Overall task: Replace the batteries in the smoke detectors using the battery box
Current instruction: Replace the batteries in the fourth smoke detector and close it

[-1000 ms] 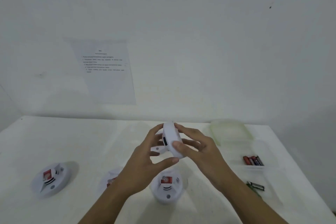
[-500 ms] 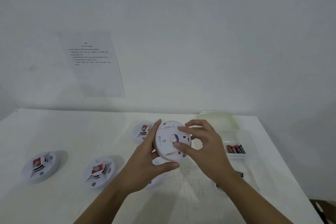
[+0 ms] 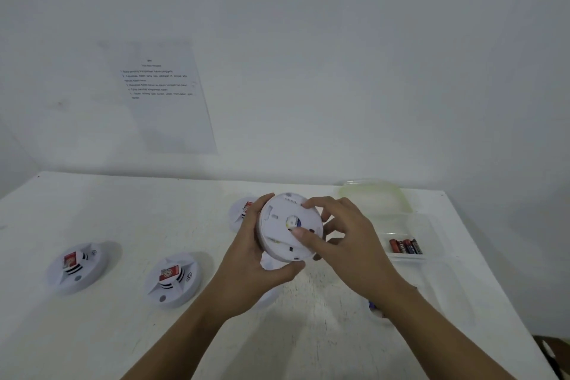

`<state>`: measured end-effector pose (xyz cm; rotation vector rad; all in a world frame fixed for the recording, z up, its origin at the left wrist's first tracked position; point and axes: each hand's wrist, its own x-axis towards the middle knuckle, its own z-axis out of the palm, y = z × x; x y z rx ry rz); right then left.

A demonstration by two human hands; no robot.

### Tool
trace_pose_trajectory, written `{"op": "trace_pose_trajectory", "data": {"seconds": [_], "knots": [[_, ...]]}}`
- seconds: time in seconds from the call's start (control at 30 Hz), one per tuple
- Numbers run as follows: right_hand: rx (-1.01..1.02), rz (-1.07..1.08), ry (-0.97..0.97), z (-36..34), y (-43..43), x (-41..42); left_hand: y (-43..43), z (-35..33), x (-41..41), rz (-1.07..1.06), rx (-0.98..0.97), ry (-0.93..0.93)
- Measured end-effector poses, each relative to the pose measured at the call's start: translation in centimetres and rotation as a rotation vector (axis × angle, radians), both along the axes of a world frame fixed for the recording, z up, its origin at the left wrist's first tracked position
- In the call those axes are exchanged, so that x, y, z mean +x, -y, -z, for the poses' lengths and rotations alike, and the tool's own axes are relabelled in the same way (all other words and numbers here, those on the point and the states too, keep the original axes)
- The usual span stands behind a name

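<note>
The left hand [image 3: 246, 268] clamps the smoke detector [image 3: 277, 225] by its rim above mid-table, back up, so the right hand [image 3: 351, 244] can pinch its cover with curled fingers, battery box [image 3: 431, 225] near on the right

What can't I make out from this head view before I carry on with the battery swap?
Head view only:
held smoke detector: battery bay state unclear; fingers of the right hand cover part of its back.
detector beneath the hands: nearly all hidden by the left hand.
far detector: partly behind the left hand.
wall sheet: print too small.
batteries in the battery box: labels blurred.
</note>
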<state>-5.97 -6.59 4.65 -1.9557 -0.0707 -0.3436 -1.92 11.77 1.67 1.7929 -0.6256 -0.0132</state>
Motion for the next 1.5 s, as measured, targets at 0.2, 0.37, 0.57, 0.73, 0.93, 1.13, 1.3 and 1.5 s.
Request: {"op": "trace_pose_trajectory", "data": {"seconds": [0.2, 0.37, 0.57, 0.73, 0.93, 1.13, 1.3, 1.5], "knots": [[-0.060, 0.078, 0.024, 0.5, -1.2, 0.3, -0.1, 0.3, 0.8, -0.004, 0.020, -0.017], [-0.241, 0.049, 0.077, 0.5, -1.0, 0.8, -0.8, -0.7, 1.5, 0.074, 0.094, -0.041], [-0.187, -0.059, 0.071, -0.5, -1.1, 0.9, -1.8, -1.1, 1.8, 0.160, 0.152, -0.065], [-0.187, -0.074, 0.081, -0.6, -0.7, 0.8, -1.8, -1.4, 1.8, 0.244, 0.206, -0.049], [-0.191, -0.085, 0.102, -0.4, -0.2, 0.8, -1.7, -1.9, 2.5, 0.208, 0.223, -0.001], [-0.160, 0.036, 0.073, 0.2, -0.9, 0.6, -1.5, -1.6, 2.2, 0.145, 0.205, -0.006], [-0.031, 0.078, 0.023, 0.4, -1.1, 0.8, -1.0, -1.1, 1.5, 0.142, 0.189, -0.033], [0.014, 0.112, -0.003, 0.0, -1.7, 0.9, -0.9, -1.4, 1.7, 0.096, 0.213, -0.004]]}}
